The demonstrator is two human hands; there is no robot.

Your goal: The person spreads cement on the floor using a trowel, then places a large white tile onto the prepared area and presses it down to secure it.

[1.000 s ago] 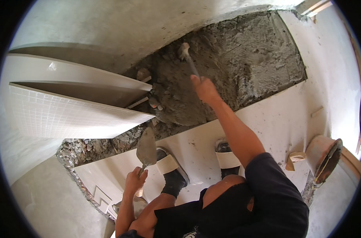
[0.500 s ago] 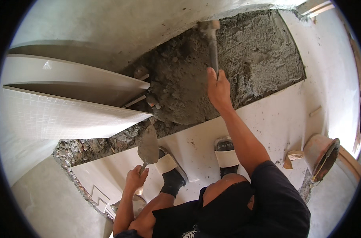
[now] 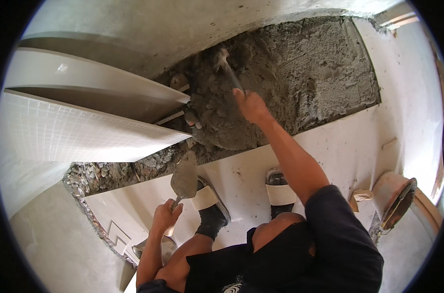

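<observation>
My right hand (image 3: 252,106) is closed round the handle of a hammer (image 3: 230,74), reaching out over the wet grey mortar bed (image 3: 322,73). The hammer's head is blurred and lies low over or on the darker, lumpy mortar near the wall; I cannot tell if it touches. Nearer to me, my left hand (image 3: 166,216) grips a pointed trowel (image 3: 184,178) by its handle. The trowel's mortar-smeared blade points away from me, over the edge of the pale tiled floor (image 3: 236,171).
Two large pale tiles (image 3: 92,129) lean at the left, their corners over rubble and thin wooden strips (image 3: 169,117). A dirty bucket (image 3: 390,195) lies tipped at the right, beside a small block (image 3: 362,196). My sandalled feet (image 3: 206,198) stand on the floor. A plastered wall (image 3: 148,29) borders the mortar.
My right hand has swung the hammer to the left and nearer, from the smoother mortar's edge to the lumpy part. My left hand still holds the trowel in nearly the same place.
</observation>
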